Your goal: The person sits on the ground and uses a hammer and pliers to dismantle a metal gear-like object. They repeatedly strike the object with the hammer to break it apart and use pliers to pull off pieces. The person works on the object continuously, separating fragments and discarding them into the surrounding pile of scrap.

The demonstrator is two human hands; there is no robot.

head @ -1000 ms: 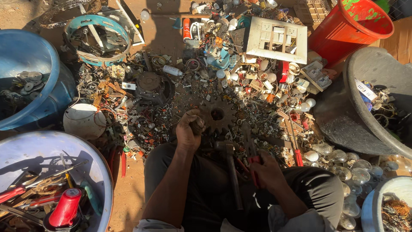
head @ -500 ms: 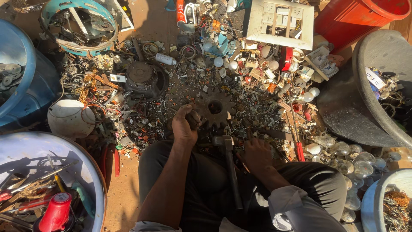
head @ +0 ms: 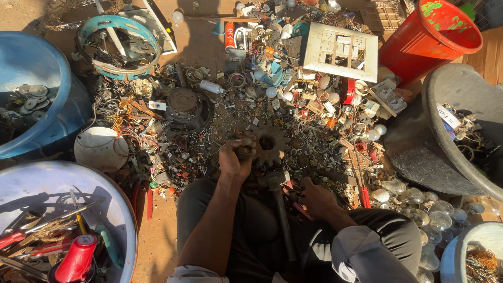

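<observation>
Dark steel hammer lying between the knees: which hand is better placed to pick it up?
Probably the right hand: it rests beside the dark steel hammer, apparently free. The left hand is occupied, its fingers closed on a small dark part at the rusty toothed gear.

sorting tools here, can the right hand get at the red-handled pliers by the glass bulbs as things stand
Probably yes: the right hand rests low beside the hammer, and the red-handled pliers lie just to its right on top of the scrap, nothing covering them.
</observation>
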